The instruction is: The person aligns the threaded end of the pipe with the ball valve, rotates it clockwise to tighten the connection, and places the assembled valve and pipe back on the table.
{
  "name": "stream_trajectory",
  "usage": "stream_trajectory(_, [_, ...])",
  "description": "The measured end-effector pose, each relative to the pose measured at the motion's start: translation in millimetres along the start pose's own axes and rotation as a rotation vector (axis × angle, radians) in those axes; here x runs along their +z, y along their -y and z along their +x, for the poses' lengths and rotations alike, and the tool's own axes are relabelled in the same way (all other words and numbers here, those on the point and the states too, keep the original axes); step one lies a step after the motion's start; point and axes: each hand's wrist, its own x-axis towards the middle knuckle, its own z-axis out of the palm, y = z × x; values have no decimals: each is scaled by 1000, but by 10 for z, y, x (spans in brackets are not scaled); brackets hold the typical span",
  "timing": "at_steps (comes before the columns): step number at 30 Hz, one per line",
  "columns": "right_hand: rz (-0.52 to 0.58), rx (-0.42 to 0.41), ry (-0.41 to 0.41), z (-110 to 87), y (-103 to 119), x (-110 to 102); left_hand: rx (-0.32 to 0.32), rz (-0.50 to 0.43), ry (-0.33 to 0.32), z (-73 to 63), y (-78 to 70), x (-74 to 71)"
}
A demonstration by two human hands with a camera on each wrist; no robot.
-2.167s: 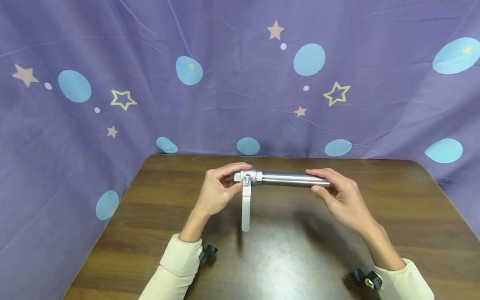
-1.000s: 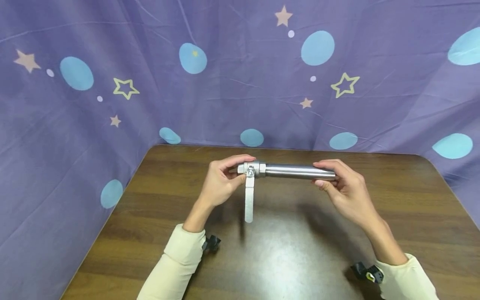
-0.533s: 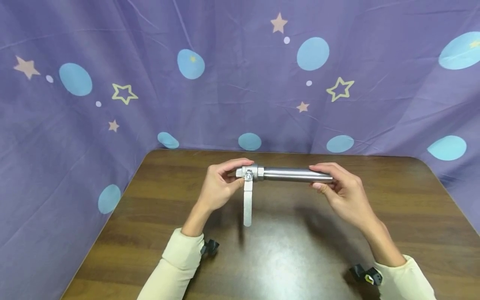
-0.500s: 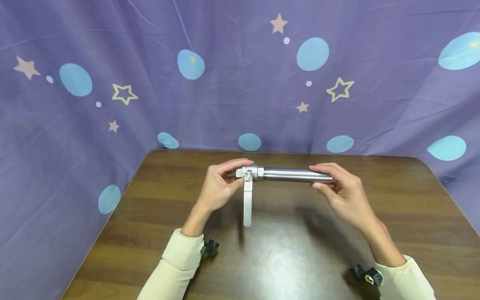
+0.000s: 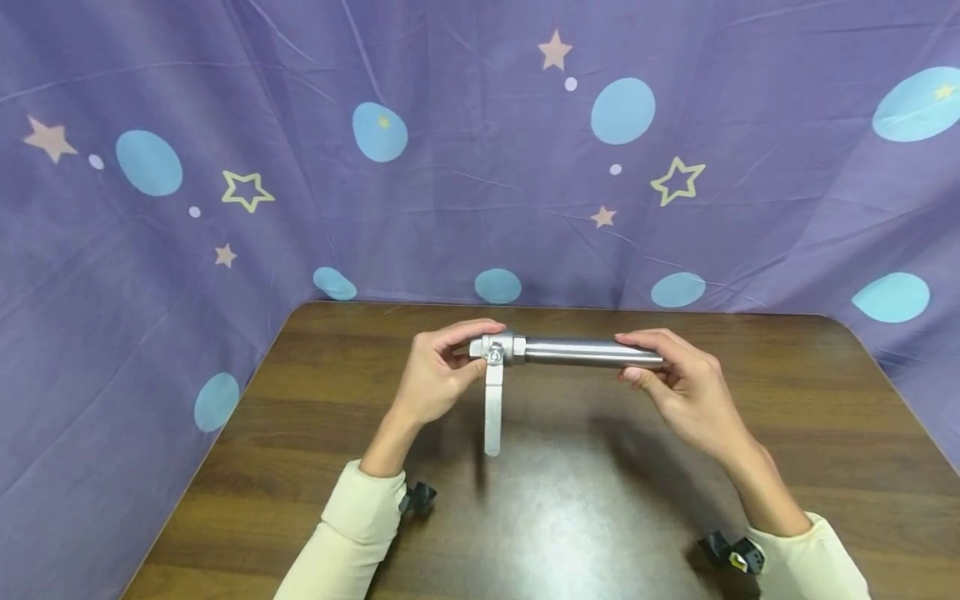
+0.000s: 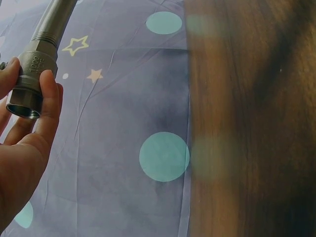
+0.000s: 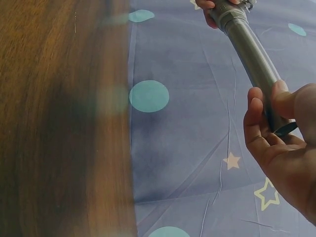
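Between both hands a ball valve [image 5: 495,348] with a steel pipe [image 5: 573,351] joined to its right side is held level above the table. My left hand [image 5: 437,375] pinches the valve body, thumb in front and fingers behind. The valve's flat lever [image 5: 492,417] points down toward me, square to the pipe. My right hand [image 5: 686,387] grips the pipe's far right end between thumb and fingers. In the left wrist view the valve's hexagonal open end [image 6: 24,103] faces the camera. The pipe's open end [image 7: 286,128] shows in the right wrist view by the right palm.
A brown wooden table [image 5: 300,467] lies beneath, with shadows of the arms on it. Behind and to the sides hangs a purple curtain [image 5: 480,208] with stars and blue spots. Black wrist cameras [image 5: 731,552] sit at both cream sleeves [image 5: 360,517].
The head view shifts a little up and down. Both hands keep their grips on the valve and the pipe, and the lever stays pointing down.
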Motion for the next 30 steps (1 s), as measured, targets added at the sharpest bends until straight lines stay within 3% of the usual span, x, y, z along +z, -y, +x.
stream_trajectory(17, [57,21,3,-16,11,25,-22,-1,-7,-34,37,-11])
stream_trajectory(25, [34,10,4,-14,4,17,-1,-1,-4,-24,18,-8])
stream_trajectory(30, [80,18,-11,-18,-21,25,14,-6,-5,-9,12,2])
